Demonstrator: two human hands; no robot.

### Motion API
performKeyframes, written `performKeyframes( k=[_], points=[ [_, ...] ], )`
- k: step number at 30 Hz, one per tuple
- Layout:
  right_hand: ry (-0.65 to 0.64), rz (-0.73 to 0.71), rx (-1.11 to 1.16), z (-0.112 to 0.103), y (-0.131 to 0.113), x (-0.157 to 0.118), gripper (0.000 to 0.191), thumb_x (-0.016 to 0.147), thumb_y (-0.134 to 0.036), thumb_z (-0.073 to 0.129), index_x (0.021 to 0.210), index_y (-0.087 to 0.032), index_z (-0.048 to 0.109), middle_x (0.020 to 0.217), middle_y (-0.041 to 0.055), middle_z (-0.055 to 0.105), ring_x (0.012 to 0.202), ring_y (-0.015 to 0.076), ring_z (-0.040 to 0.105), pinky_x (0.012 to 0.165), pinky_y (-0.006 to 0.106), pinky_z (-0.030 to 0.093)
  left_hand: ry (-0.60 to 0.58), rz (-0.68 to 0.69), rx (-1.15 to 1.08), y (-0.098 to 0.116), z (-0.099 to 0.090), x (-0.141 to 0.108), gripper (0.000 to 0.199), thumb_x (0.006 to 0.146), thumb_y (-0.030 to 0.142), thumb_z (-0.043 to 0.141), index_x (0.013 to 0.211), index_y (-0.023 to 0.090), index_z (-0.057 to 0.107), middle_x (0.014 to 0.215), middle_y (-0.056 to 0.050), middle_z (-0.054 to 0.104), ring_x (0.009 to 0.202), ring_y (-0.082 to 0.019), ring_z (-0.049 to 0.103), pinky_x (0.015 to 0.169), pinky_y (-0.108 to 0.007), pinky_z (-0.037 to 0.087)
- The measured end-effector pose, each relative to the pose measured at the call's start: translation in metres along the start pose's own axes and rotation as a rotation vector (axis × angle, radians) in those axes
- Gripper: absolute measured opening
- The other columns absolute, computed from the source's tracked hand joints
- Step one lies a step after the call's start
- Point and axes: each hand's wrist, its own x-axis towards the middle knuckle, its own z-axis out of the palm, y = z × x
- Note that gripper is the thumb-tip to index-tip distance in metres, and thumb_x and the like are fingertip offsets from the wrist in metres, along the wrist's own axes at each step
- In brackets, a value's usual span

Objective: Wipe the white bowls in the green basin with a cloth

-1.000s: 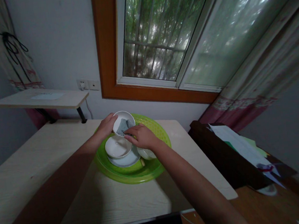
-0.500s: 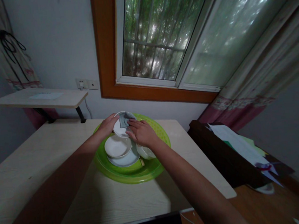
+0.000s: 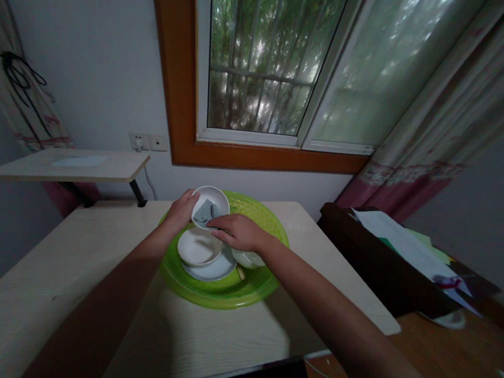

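My left hand (image 3: pixel 181 212) grips the left rim of a white bowl (image 3: pixel 217 197), which is tilted toward me above a green plastic basin (image 3: pixel 227 303). With its fingers closed on a grey cloth (image 3: pixel 206 211), my right hand (image 3: pixel 239 232) presses against the inside of that bowl near its lower rim. Below, a second white bowl (image 3: pixel 197 246) rests on a white plate (image 3: pixel 213 271) in the basin. Another bowl (image 3: pixel 249 259) sits to the right, partly hidden by my right wrist. Beside the plate, the end of a light wooden stick (image 3: pixel 241 272) shows.
The basin stands on a pale wooden table (image 3: pixel 196 349). A raised shelf (image 3: pixel 71 165) with a paper sheet is at the back left. Behind are a wall socket (image 3: pixel 139 141) and a window. Papers (image 3: pixel 399 240) lie on a dark brown piece of furniture at the right.
My right hand has slid the cloth from the bowl's upper right inside down to its lower rim. The bowl's inside now faces me more openly; my left hand stays on its rim.
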Motion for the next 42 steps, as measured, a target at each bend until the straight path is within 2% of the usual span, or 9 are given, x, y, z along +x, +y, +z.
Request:
performKeyframes(
  k=[6,12,17,21,25,30,36,39,42],
  points=[
    [-0.008,0.001,0.015,0.003,0.003,0.0,0.042,0.121,-0.043,0.053,0.147,-0.019,0.076,0.145,0.0107,0.078,0.132,0.0254,0.075,0.113,0.034,0.054,-0.029,-0.036,0.018,0.002,-0.001,-0.002,0.048,0.099,0.062,0.048,0.111,0.023,0.073,0.119,-0.011,0.079,0.113,-0.032,0.071,0.107,-0.043,0.054],
    [0.032,0.105,-0.24,0.002,0.003,0.004,0.045,0.123,-0.045,0.048,0.122,-0.019,0.085,0.135,0.0124,0.082,0.128,0.0263,0.075,0.106,0.037,0.053,-0.065,-0.062,0.019,0.01,-0.001,-0.006,0.048,0.1,0.063,0.05,0.114,0.024,0.073,0.116,-0.01,0.08,0.109,-0.032,0.072,0.104,-0.044,0.054],
    [0.071,0.158,-0.344,-0.002,-0.004,0.007,0.049,0.122,-0.049,0.048,0.121,-0.016,0.085,0.139,0.017,0.079,0.139,0.0294,0.068,0.11,0.041,0.05,-0.006,-0.074,-0.017,0.012,0.001,-0.005,0.047,0.1,0.059,0.049,0.116,0.023,0.074,0.122,-0.012,0.08,0.113,-0.033,0.071,0.107,-0.044,0.054],
    [-0.003,0.137,-0.196,-0.001,-0.006,0.006,0.048,0.122,-0.048,0.047,0.124,-0.019,0.085,0.125,0.0131,0.084,0.118,0.026,0.078,0.103,0.036,0.053,0.006,-0.069,0.048,0.011,0.0,-0.006,0.046,0.102,0.059,0.048,0.116,0.023,0.073,0.122,-0.011,0.08,0.114,-0.033,0.071,0.109,-0.045,0.053],
    [0.003,0.061,0.095,0.0,-0.002,0.002,0.05,0.124,-0.045,0.039,0.143,-0.022,0.079,0.141,0.0095,0.08,0.126,0.0239,0.077,0.108,0.033,0.055,-0.008,-0.046,0.088,0.007,-0.001,-0.005,0.046,0.104,0.058,0.045,0.115,0.023,0.073,0.118,-0.012,0.079,0.111,-0.033,0.072,0.109,-0.047,0.054],
    [0.025,0.087,0.303,-0.003,-0.001,0.001,0.061,0.125,-0.05,0.026,0.149,-0.025,0.077,0.146,0.0076,0.078,0.13,0.0232,0.076,0.11,0.035,0.057,0.033,-0.059,0.054,0.003,0.0,-0.004,0.046,0.103,0.058,0.045,0.119,0.024,0.072,0.122,-0.012,0.079,0.115,-0.033,0.071,0.109,-0.045,0.053],
    [-0.002,0.213,-0.084,-0.002,0.0,0.007,0.055,0.124,-0.047,0.038,0.123,-0.022,0.087,0.125,0.0108,0.085,0.115,0.0252,0.081,0.102,0.035,0.056,-0.032,-0.059,0.104,0.012,-0.002,-0.009,0.043,0.104,0.058,0.045,0.113,0.025,0.07,0.115,-0.011,0.079,0.107,-0.034,0.072,0.103,-0.045,0.054],
    [0.053,0.193,-0.278,-0.001,0.0,0.008,0.048,0.122,-0.047,0.047,0.12,-0.018,0.086,0.141,0.0155,0.079,0.135,0.0297,0.072,0.113,0.042,0.051,-0.061,-0.076,0.095,0.017,-0.001,-0.011,0.04,0.102,0.059,0.047,0.109,0.026,0.069,0.106,-0.008,0.079,0.098,-0.031,0.071,0.093,-0.041,0.055],
    [0.112,0.172,-0.345,0.001,-0.003,0.007,0.047,0.121,-0.05,0.051,0.131,-0.016,0.081,0.159,0.0183,0.067,0.156,0.0323,0.055,0.121,0.049,0.046,-0.044,-0.087,0.045,0.015,0.0,-0.01,0.041,0.101,0.061,0.048,0.109,0.027,0.069,0.101,-0.007,0.078,0.092,-0.029,0.07,0.086,-0.038,0.054]
  ],
)
